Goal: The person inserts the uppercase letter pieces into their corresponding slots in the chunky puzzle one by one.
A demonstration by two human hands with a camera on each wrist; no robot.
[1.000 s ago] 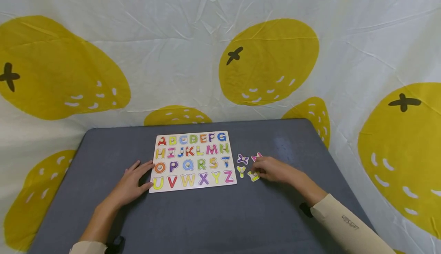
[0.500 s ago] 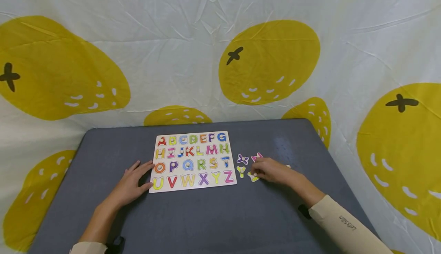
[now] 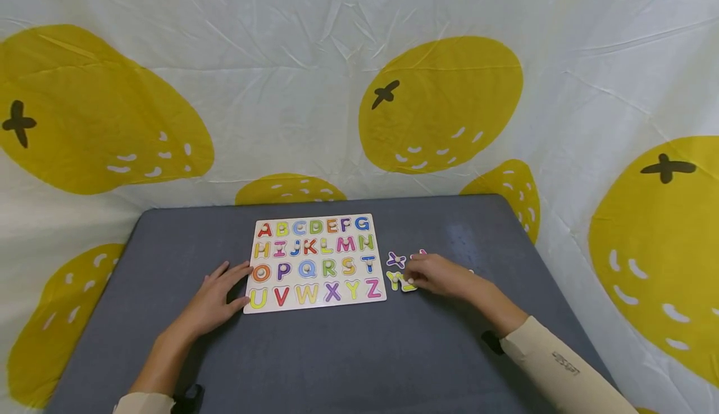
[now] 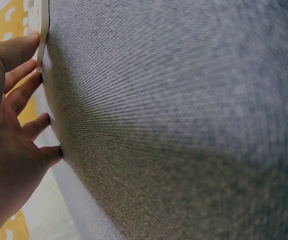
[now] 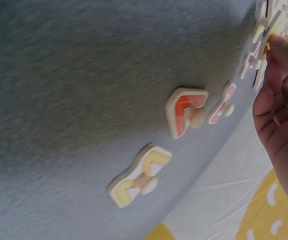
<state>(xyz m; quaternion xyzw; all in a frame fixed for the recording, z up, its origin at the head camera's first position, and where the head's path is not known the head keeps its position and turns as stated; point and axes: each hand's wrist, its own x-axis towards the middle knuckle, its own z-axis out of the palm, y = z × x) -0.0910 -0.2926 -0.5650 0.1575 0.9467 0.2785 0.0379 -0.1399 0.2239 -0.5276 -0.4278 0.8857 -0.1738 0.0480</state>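
In the head view a wooden alphabet puzzle board lies flat, knobbed letters in its upper rows and bare letter shapes along the bottom row. My left hand rests at its left edge, fingers spread, with fingertips touching the side. Right of the board, my right hand pinches a yellow letter piece, seen tilted on edge in the right wrist view; it looks like a U. Close by lie a yellow Y piece and a purple X piece. The right hand partly covers a pink piece.
The right wrist view shows a red V-shaped piece, a pale yellow piece and the pink piece, knobs up, on the grey table. Behind the table hangs a white cloth with large yellow fruit prints.
My right hand has shifted slightly left with the yellow piece, which now sits close against the Y piece. It covers more of the pink piece. My left hand and the board stay put.
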